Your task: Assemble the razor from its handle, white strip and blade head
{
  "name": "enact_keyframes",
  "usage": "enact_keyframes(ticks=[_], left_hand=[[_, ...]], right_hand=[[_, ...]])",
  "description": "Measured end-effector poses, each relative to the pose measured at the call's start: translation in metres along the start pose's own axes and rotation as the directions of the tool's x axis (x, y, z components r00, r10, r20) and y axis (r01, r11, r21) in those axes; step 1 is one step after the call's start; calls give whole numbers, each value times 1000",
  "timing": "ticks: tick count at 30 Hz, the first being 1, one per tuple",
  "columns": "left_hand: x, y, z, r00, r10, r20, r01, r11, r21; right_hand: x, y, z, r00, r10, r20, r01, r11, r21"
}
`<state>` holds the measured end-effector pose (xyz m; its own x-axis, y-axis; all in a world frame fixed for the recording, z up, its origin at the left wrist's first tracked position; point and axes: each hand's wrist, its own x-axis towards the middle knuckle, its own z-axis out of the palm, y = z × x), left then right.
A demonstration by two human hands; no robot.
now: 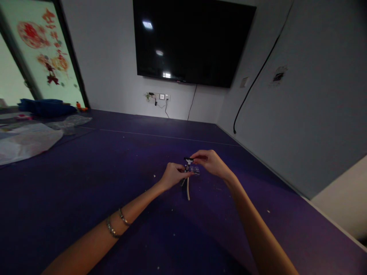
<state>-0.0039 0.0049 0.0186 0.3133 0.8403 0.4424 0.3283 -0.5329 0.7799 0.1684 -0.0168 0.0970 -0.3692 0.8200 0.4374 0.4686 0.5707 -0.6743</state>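
Observation:
Near the middle of the purple surface, my left hand [174, 175] is closed, thumb and fingers pinching a small razor-like tool [188, 162]. This tool has a black T-shaped top and a silver neck; its lower part is partly hidden by my fingers. My right hand [210, 162] is closed too, its fingertips at the right end of the black top. Just behind the left thumb tip is a small clear, patterned piece [195, 169], whose kind I cannot make out. A thin beige strip [188, 190] extends below the left hand.
The purple surface [120, 164] reaches to the walls. At the far left lie plastic sheets [31, 141], a dark blue cloth bundle [47, 107] and a small orange object [80, 107]. A black cable [252, 82] hangs down the right wall. A television [195, 42] is mounted above wall sockets [162, 97].

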Motion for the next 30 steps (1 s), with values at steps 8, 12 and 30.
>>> enact_keyframes(ticks=[8, 12, 30], left_hand=[[1, 0, 2, 999, -42, -26, 42, 999, -13], [1, -1, 4, 997, -72, -29, 71, 997, -22], [-4, 7, 6, 989, -57, -136, 39, 990, -134]], right_hand=[[-1, -2, -1, 1000, 6, 7, -6, 999, -53], [0, 0, -1, 1000, 1, 0, -1, 998, -67], [1, 3, -3, 996, 78, -34, -72, 988, 136]])
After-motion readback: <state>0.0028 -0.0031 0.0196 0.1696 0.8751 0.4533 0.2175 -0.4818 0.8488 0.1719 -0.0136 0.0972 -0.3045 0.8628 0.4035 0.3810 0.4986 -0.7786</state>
